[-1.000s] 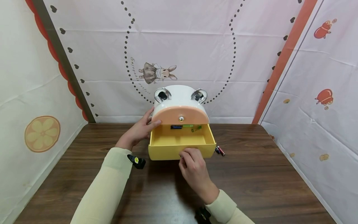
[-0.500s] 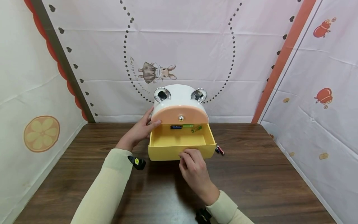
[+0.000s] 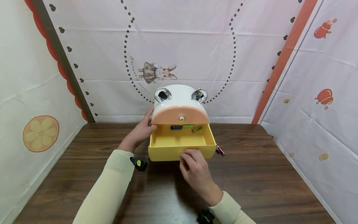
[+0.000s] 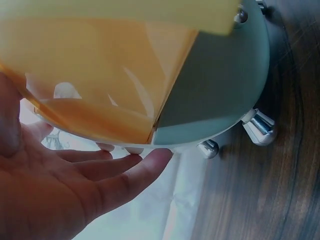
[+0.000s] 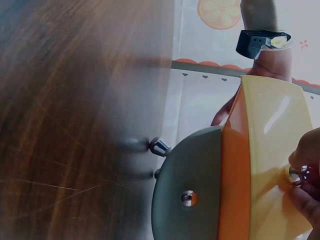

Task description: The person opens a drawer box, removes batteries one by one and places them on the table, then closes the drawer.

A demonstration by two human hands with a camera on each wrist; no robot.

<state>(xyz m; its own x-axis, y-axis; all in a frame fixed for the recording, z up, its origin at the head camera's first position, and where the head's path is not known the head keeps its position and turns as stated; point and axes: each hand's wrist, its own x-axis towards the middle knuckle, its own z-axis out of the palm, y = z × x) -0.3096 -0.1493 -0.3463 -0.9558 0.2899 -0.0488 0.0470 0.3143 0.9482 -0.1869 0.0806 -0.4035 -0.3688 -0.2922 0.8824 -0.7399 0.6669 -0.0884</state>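
Note:
A small frog-like drawer cabinet (image 3: 179, 96) with a white top and silver eyes stands at the back of the table. Its yellow drawer (image 3: 165, 153) is pulled out. My right hand (image 3: 199, 174) pinches the silver knob (image 5: 298, 175) on that drawer's front, thumb and fingertips around it. Against the cabinet's left side rests my left hand (image 3: 139, 132), fingers extended along the curved wall and thumb at the drawer's left edge. Inside the drawer, near its back, lie a blue battery (image 3: 176, 127), a green battery (image 3: 187, 126) and a small green piece (image 3: 197, 129).
The orange upper drawer (image 3: 167, 115) is closed, and so is the grey-green bottom drawer (image 5: 200, 165). Silver feet (image 4: 260, 127) hold the cabinet off the wooden table (image 3: 251, 174). Right of the cabinet lies a red battery (image 3: 221, 151) beside a dark one. Printed cloth (image 3: 184, 43) surrounds the table.
My left thumb has slid from the orange drawer's front down to the yellow drawer's left edge. The right hand keeps its pinch on the knob, and the drawer stays about where it was.

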